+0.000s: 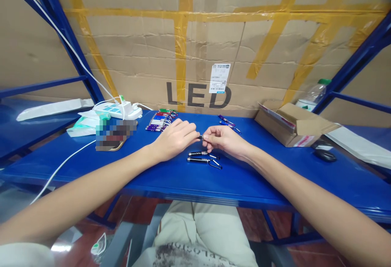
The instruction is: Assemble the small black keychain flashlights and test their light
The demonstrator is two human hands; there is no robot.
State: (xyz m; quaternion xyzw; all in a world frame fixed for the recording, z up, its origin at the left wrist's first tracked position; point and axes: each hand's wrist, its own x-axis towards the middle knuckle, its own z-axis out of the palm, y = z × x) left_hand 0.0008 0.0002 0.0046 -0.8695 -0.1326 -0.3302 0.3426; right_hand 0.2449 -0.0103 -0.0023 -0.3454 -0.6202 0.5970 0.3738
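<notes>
Over the blue table, my left hand (177,140) is closed around one end of a small black keychain penlight (200,137). My right hand (224,141) pinches the other end between thumb and fingers. Most of that penlight is hidden by my hands. Just below them lie two more black penlights, an upper one (198,153) and a lower one (197,160), each with a carabiner clip. Beyond my left hand is a row of penlights (159,122) in green, red, blue, silver and purple. Two others, purple (225,119) and blue (229,126), lie behind my right hand.
At left sit a phone (117,136), a white power strip (119,110) with cables and a green-white packet (88,123). An open cardboard box (296,124), a black mouse (325,155) and a bottle (314,95) are at right. A large carton (137,59) walls the back.
</notes>
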